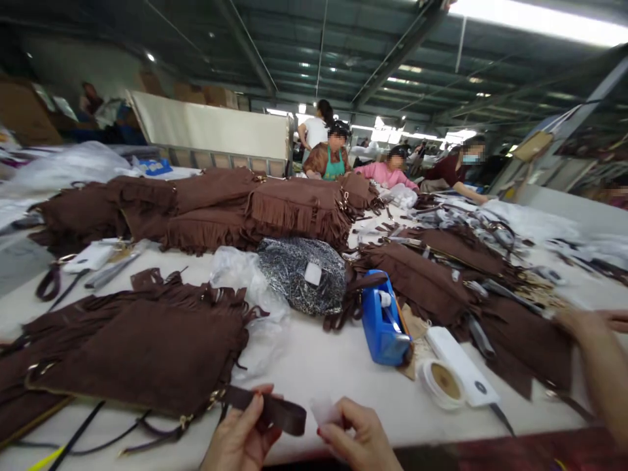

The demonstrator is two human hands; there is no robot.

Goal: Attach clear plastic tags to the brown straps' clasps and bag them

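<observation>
My left hand (245,428) is closed around a looped brown strap (287,415), near the front edge of the table. This strap seems to join the metal hardware at the corner of a brown fringed bag (157,347), which lies flat to the left. Just right of the strap, my right hand (356,432) pinches a small translucent piece of film (324,411) between thumb and fingers. The film and the loop are close together but apart. Beyond my hands lies a dark speckled plastic bundle (307,278) with a white patch on top.
A blue tape dispenser (385,320), a white device with a cable (464,366) and a tape roll (441,383) stand to the right. Brown fringed bags (294,206) are piled across the back. Another person's arm (596,347) reaches in from the right; several people work beyond.
</observation>
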